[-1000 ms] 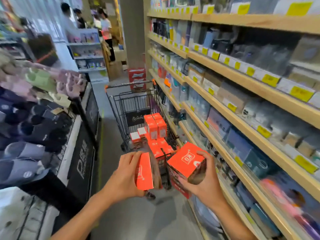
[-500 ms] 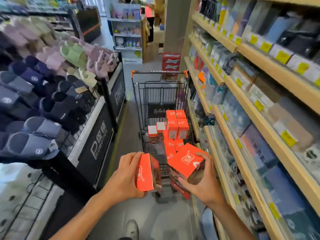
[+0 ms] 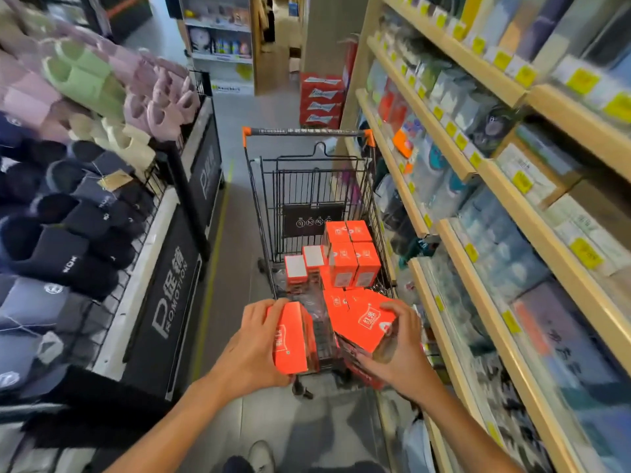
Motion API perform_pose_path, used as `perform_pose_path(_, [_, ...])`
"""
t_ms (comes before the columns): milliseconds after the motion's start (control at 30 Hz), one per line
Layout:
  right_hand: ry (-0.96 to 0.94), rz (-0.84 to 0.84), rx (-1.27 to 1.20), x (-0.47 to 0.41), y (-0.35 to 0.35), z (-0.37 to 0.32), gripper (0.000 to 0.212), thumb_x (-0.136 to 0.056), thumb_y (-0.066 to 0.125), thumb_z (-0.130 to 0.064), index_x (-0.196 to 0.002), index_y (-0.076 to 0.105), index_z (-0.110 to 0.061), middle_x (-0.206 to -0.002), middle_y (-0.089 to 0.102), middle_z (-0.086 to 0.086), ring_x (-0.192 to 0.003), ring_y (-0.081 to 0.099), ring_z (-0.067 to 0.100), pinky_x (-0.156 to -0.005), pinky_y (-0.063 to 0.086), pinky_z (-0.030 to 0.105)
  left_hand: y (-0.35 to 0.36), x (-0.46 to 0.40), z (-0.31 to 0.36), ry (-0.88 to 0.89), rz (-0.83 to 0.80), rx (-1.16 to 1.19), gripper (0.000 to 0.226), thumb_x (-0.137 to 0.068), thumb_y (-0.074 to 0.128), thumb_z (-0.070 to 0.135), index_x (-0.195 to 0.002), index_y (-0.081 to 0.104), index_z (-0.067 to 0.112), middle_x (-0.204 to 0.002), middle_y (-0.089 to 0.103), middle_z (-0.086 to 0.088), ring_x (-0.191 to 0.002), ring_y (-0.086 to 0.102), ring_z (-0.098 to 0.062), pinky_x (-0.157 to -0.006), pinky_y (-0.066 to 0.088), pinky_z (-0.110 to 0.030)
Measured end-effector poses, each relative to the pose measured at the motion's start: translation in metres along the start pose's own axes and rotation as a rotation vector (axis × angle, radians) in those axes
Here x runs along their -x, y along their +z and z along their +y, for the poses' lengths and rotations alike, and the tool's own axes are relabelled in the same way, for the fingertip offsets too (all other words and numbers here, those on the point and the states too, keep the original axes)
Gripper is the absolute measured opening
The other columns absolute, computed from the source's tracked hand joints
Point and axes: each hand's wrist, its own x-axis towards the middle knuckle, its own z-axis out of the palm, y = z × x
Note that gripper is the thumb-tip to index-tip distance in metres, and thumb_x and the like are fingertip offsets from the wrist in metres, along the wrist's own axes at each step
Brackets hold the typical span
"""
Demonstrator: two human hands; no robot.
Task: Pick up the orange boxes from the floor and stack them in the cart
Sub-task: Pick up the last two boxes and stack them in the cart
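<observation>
My left hand (image 3: 251, 349) grips an upright orange box (image 3: 290, 339) by its side. My right hand (image 3: 401, 353) holds a second orange box (image 3: 367, 324), tilted with its printed face up. Both boxes hang in front of the near end of a black wire cart (image 3: 266, 206) with an orange-tipped handle. Inside the cart stand several orange boxes (image 3: 351, 257), stacked at the right; two on the left show white tops (image 3: 304, 262). More orange boxes lie low in the cart behind my right hand.
A slipper display rack (image 3: 75, 165) with a black "PROMOTION" panel (image 3: 170, 291) lines the left. Wooden shelves (image 3: 454, 240) of packaged goods line the right. Red cartons (image 3: 319, 100) are stacked beyond the cart. My shoe (image 3: 261, 455) shows on the grey floor.
The view has tilted down and drawn closer to the cart. Both hands keep their boxes and have moved forward toward the cart's near end.
</observation>
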Motion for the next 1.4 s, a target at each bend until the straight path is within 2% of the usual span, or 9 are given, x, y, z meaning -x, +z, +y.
perform_pose_path(333, [0.063, -0.154, 0.08, -0.099, 0.007, 0.074, 0.093, -0.059, 0.086, -0.049, -0.134, 0.03, -0.042, -0.136, 0.024, -0.013, -0.133, 0.028, 0.01, -0.109, 0.035, 0.034, 0.012, -0.1, -0.02, -0.073, -0.101, 0.02, 0.126, -0.047, 0.074, 0.064, -0.151, 0.016, 0.024, -0.139, 0.025, 0.011, -0.134, 0.019, -0.009, -0.094, 0.05, -0.027])
perform_pose_path(500, [0.062, -0.281, 0.067, -0.159, 0.03, 0.115, 0.093, -0.062, 0.089, -0.043, -0.134, 0.031, -0.043, -0.135, 0.02, -0.014, -0.132, 0.026, 0.009, -0.114, 0.035, 0.038, 0.022, -0.148, -0.028, -0.132, -0.115, -0.012, 0.123, -0.049, 0.074, 0.065, -0.149, 0.014, 0.027, -0.141, 0.026, 0.011, -0.135, 0.023, -0.012, -0.103, 0.048, -0.034])
perform_pose_path(667, [-0.012, -0.417, 0.181, -0.224, 0.074, 0.153, 0.097, -0.059, 0.087, -0.05, -0.141, 0.036, -0.042, -0.148, 0.022, -0.004, -0.14, 0.022, 0.019, -0.118, 0.028, 0.05, 0.03, -0.189, -0.043, -0.188, -0.098, -0.073, 0.126, -0.048, 0.082, 0.059, -0.15, 0.021, 0.019, -0.143, 0.028, 0.005, -0.136, 0.026, -0.018, -0.092, 0.056, -0.038])
perform_pose_path(767, [-0.037, -0.492, 0.241, -0.253, 0.096, 0.158, 0.099, -0.06, 0.086, -0.045, -0.145, 0.035, -0.044, -0.153, 0.018, -0.005, -0.142, 0.012, 0.018, -0.118, 0.019, 0.043, 0.026, -0.201, -0.054, -0.226, -0.082, -0.05, 0.127, -0.046, 0.083, 0.056, -0.151, 0.021, 0.019, -0.142, 0.029, 0.004, -0.136, 0.028, -0.019, -0.101, 0.05, -0.037])
perform_pose_path(867, [-0.018, -0.566, 0.167, -0.277, 0.12, 0.163, 0.105, -0.062, 0.088, -0.033, -0.149, 0.029, -0.041, -0.152, 0.013, -0.007, -0.143, 0.007, 0.014, -0.114, 0.026, 0.037, 0.019, -0.209, -0.065, -0.266, -0.069, -0.008, 0.125, -0.047, 0.081, 0.056, -0.151, 0.022, 0.022, -0.143, 0.03, 0.007, -0.136, 0.027, -0.017, -0.102, 0.048, -0.038])
perform_pose_path(1033, [0.023, -0.696, 0.163, -0.302, 0.168, 0.18, 0.113, -0.061, 0.087, -0.027, -0.152, 0.021, -0.038, -0.151, 0.01, -0.004, -0.145, 0.008, 0.018, -0.11, 0.04, 0.043, 0.013, -0.215, -0.083, -0.292, -0.077, 0.015, 0.124, -0.047, 0.08, 0.057, -0.152, 0.02, 0.027, -0.143, 0.028, 0.011, -0.137, 0.026, -0.012, -0.092, 0.053, -0.032])
perform_pose_path(1167, [-0.039, -0.737, 0.164, -0.316, 0.211, 0.21, 0.108, -0.057, 0.087, -0.016, -0.148, 0.032, -0.034, -0.151, 0.014, -0.002, -0.143, 0.016, 0.02, -0.097, 0.053, 0.044, 0.015, -0.229, -0.097, -0.272, -0.09, -0.001, 0.12, -0.048, 0.072, 0.064, -0.15, 0.018, 0.031, -0.141, 0.027, 0.014, -0.132, 0.027, -0.01, -0.076, 0.054, -0.024])
perform_pose_path(1267, [-0.054, -0.745, 0.161, -0.328, 0.241, 0.237, 0.1, -0.057, 0.089, -0.023, -0.145, 0.042, -0.028, -0.152, 0.017, -0.001, -0.144, 0.02, 0.026, -0.104, 0.047, 0.044, 0.024, -0.238, -0.108, -0.249, -0.091, -0.008, 0.119, -0.049, 0.071, 0.063, -0.151, 0.022, 0.025, -0.141, 0.03, 0.009, -0.132, 0.03, -0.015, -0.074, 0.055, -0.024])
perform_pose_path(1400, [-0.102, -0.817, 0.236, -0.348, 0.267, 0.251, 0.097, -0.062, 0.082, -0.008, -0.148, 0.041, -0.027, -0.158, 0.014, 0.005, -0.146, 0.024, 0.025, -0.1, 0.043, 0.036, 0.041, -0.247, -0.128, -0.217, -0.117, 0.009, 0.122, -0.048, 0.076, 0.055, -0.153, 0.024, 0.019, -0.144, 0.03, 0.006, -0.135, 0.03, -0.018, -0.083, 0.052, -0.026])
